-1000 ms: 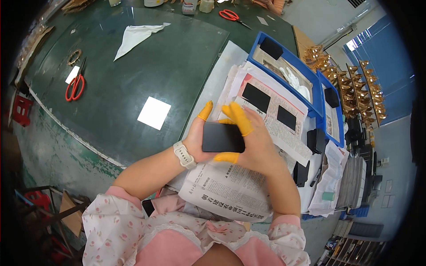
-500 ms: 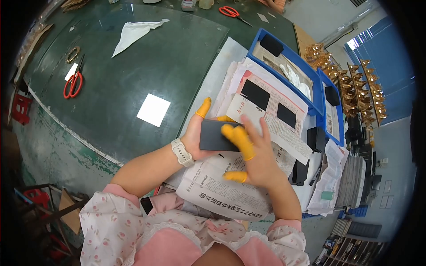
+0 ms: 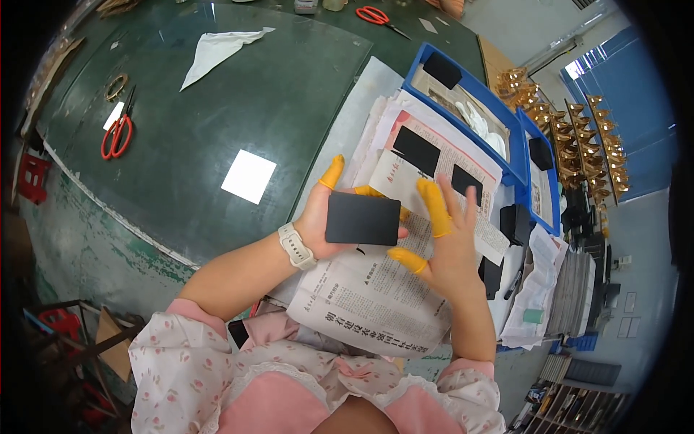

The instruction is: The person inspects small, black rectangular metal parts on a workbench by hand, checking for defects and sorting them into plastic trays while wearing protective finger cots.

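Since half a second ago the right hand (image 3: 452,246) has come off the black card (image 3: 363,218) and opened, its fingers (image 3: 436,206) spread wide and holding nothing; before, it lay over the card's right end. That card rests flat in the left hand (image 3: 329,217), pinched between the thumb along its lower edge and the fingers behind it, so the left hand holds it alone; it sits above the newspapers (image 3: 369,296), in front of the person's chest.

From the right hand the card lies just to the left, its near short edge close to the capped index finger yet apart from it; its long axis runs left to right, roughly level, pointing toward the open palm. The left hand is plainly the nearer, being in contact.

The card is a thin matte black rectangle with rounded corners, stiff-looking and plain; yellow rubbery finger caps cover several fingertips on both hands; a pale wristband (image 3: 296,247) circles the left wrist. More black cards (image 3: 416,150) lie on printed sheets beyond, beside blue plastic trays (image 3: 477,87). The surface (image 3: 181,123) is dark green and glossy, bearing a white paper square (image 3: 249,176), red-handled scissors (image 3: 116,136) and a crumpled white sheet (image 3: 220,47).
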The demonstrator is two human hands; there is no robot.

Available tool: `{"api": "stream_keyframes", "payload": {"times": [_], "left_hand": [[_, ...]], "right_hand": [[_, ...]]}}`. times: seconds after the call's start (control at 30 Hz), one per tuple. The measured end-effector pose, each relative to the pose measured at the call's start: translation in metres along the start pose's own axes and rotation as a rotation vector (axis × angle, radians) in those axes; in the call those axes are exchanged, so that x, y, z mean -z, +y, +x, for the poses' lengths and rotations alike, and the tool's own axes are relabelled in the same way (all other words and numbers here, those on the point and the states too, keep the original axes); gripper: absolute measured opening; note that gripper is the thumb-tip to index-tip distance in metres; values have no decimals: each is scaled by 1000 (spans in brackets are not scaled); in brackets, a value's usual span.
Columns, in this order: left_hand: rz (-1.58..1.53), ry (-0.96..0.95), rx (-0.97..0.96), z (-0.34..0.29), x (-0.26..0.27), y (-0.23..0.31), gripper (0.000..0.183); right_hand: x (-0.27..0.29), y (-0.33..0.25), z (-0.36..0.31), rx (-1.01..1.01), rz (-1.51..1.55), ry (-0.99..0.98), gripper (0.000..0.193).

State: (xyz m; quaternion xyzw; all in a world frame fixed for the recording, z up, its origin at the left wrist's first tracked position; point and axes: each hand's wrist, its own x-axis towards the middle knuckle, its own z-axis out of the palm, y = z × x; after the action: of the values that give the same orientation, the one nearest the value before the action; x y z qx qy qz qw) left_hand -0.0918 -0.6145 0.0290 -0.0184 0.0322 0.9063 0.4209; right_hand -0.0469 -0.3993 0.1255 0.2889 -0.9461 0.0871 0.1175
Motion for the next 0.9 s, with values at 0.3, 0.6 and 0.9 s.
{"api": "stream_keyframes", "payload": {"times": [0.3, 0.6, 0.9], "left_hand": [[-120, -55, 33, 3, 12, 1, 95], [61, 110, -32, -3, -9, -3, 99], [357, 321, -183, 12, 4, -20, 87]], "right_hand": [[-24, -6, 28, 198, 121, -104, 91], [-30, -3, 29, 176, 175, -106, 88], [-10, 18, 15, 151, 470, -91, 46]]}}
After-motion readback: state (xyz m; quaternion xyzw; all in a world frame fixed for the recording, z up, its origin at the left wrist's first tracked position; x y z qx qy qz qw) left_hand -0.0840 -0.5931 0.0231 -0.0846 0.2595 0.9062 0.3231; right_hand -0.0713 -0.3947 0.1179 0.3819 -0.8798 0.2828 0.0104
